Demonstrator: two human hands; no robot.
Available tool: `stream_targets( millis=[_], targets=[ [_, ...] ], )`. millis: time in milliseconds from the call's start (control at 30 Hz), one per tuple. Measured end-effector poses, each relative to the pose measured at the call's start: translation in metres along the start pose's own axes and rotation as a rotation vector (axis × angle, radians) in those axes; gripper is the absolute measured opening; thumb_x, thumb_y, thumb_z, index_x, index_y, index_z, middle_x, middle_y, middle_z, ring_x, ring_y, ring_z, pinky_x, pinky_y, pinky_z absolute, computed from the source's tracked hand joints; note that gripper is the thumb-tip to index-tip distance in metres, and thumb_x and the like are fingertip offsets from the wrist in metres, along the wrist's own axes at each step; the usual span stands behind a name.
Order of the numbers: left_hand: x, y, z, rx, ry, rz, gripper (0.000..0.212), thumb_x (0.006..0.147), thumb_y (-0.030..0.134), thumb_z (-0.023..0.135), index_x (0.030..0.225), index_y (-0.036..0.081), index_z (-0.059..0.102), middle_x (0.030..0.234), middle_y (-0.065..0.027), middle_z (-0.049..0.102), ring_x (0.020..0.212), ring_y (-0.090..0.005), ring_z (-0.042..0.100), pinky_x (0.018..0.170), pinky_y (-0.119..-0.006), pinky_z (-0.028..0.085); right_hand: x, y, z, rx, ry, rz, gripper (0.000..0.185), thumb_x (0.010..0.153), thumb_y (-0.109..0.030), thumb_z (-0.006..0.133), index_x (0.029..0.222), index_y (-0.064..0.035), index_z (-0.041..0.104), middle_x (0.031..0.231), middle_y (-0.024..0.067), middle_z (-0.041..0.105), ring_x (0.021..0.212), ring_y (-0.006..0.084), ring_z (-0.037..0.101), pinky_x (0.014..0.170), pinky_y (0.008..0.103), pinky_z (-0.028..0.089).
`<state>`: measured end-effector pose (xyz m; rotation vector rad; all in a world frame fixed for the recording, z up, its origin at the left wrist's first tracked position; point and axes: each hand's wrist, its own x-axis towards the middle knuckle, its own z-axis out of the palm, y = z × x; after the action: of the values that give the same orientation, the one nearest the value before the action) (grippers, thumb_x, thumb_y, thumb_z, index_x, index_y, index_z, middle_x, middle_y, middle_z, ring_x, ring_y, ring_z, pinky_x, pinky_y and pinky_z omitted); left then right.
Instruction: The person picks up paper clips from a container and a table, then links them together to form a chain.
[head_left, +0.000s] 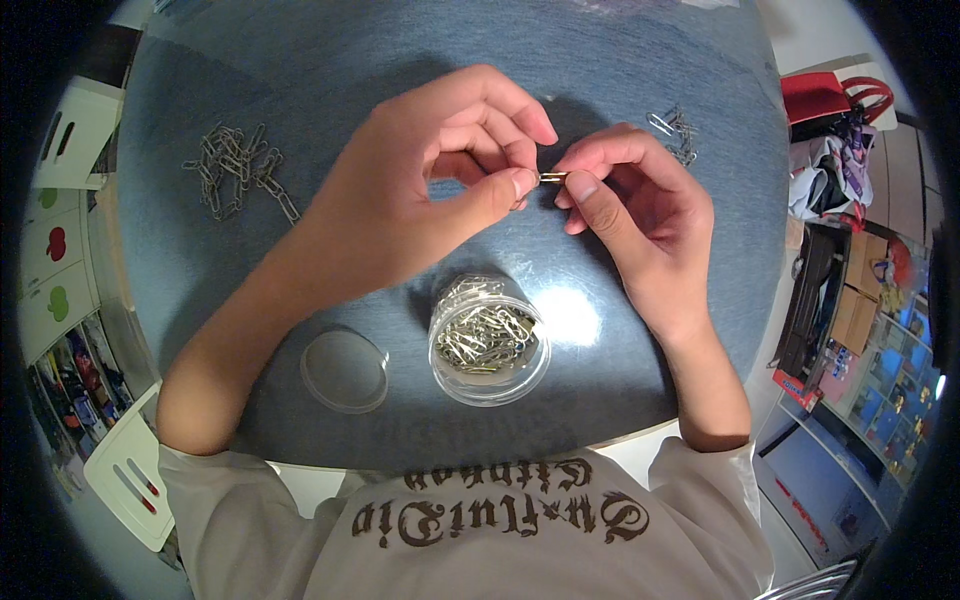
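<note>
Above the dark table, my left hand (442, 172) and my right hand (637, 195) meet around a metal paper clip (553, 178), each pinching one end between thumb and fingers. Whether a second clip is hidden in the fingertips I cannot tell. Below them stands an open clear plastic tub (490, 390) holding many paper clips (484, 337). Its round clear lid (344, 372) lies flat to the left of it. Linked paper clips (232, 169) form a tangled chain beyond my left forearm. A smaller heap of paper clips (681, 135) lies beyond my right hand.
The rounded table (300, 67) has its near edge against my shirt. White chairs (131, 472) stand at the left, beside a cabinet with apple shapes (56, 244). A red bag (817, 97) and cardboard boxes (862, 292) are at the right.
</note>
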<state>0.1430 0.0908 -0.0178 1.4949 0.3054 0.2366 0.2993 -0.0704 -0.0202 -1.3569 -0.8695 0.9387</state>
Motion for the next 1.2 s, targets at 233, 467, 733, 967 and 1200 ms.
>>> stream_targets(
  millis=[233,467,733,967,1200],
  targets=[
    [0.003,0.003,0.0,-0.009,-0.011,-0.006,0.024,0.095,-0.001,0.065,0.119,-0.002,0.061,0.102,-0.0055,0.065,0.095,-0.0103,0.066,0.084,-0.024,0.053,0.002,0.001,-0.001,0.015,0.03,-0.013,0.013,0.099,0.001,0.067,0.113,0.0017,0.068,0.096,0.0041,0.069,0.086,0.0088,0.066,0.075,0.0236,0.056],
    [0.004,-0.001,-0.002,0.022,-0.028,0.033,0.023,0.096,-0.003,0.064,0.119,-0.005,0.065,0.111,-0.007,0.066,0.095,-0.0089,0.066,0.086,-0.024,0.053,0.002,0.003,-0.002,0.051,0.028,-0.006,0.015,0.096,0.008,0.067,0.111,0.0029,0.068,0.097,0.0052,0.07,0.088,0.0095,0.067,0.079,0.0233,0.055],
    [0.003,-0.002,-0.002,0.069,-0.035,0.046,0.031,0.097,-0.003,0.062,0.128,-0.002,0.061,0.096,-0.0035,0.068,0.095,-0.0074,0.065,0.085,-0.022,0.051,0.002,0.005,0.0,-0.034,-0.007,-0.071,0.023,0.089,0.012,0.07,0.11,0.0011,0.066,0.096,0.0039,0.069,0.09,0.0085,0.067,0.08,0.0224,0.054],
    [0.001,-0.006,0.002,0.095,-0.039,0.087,0.031,0.098,-0.002,0.061,0.129,-0.004,0.06,0.098,-0.0044,0.067,0.093,-0.0083,0.065,0.086,-0.024,0.051,0.002,0.001,0.0,-0.137,-0.039,-0.091,0.031,0.085,0.012,0.071,0.113,0.0011,0.065,0.095,0.0034,0.071,0.088,0.0072,0.067,0.077,0.0219,0.055],
    [0.001,-0.006,-0.001,0.112,-0.071,0.008,0.04,0.097,-0.004,0.06,0.137,-0.003,0.058,0.098,-0.0037,0.065,0.091,-0.0077,0.063,0.085,-0.024,0.051,0.001,-0.001,0.001,-0.187,-0.035,-0.068,0.025,0.088,0.013,0.07,0.11,0.003,0.066,0.103,0.0073,0.069,0.096,0.0123,0.068,0.082,0.0241,0.057]
  ],
)
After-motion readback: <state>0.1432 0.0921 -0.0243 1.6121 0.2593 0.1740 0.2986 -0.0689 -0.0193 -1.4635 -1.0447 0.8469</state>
